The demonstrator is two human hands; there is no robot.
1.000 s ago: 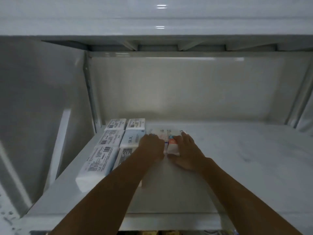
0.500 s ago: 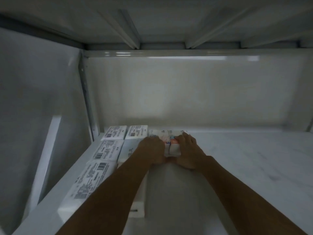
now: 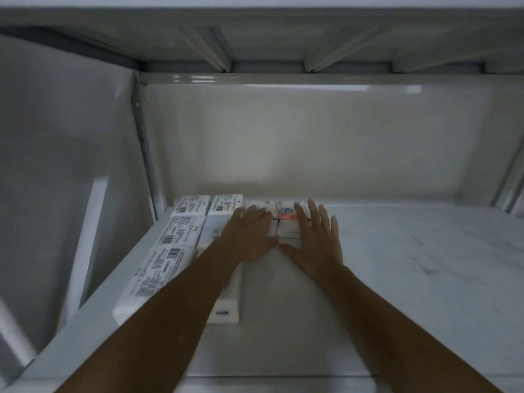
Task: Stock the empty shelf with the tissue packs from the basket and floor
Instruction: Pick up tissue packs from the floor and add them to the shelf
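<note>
My left hand point(image 3: 251, 236) and right hand point(image 3: 313, 239) lie flat and unclenched on white tissue packs point(image 3: 286, 222), one with an orange label, at the shelf point(image 3: 411, 265) back.

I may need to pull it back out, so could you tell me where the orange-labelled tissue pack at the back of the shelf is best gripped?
Probably by its two long sides, from the front and above. The orange-labelled tissue pack lies flat by the back wall, a neighbouring pack tight on its left, bare shelf on its right. The right hand is already flat along that free side.
</note>
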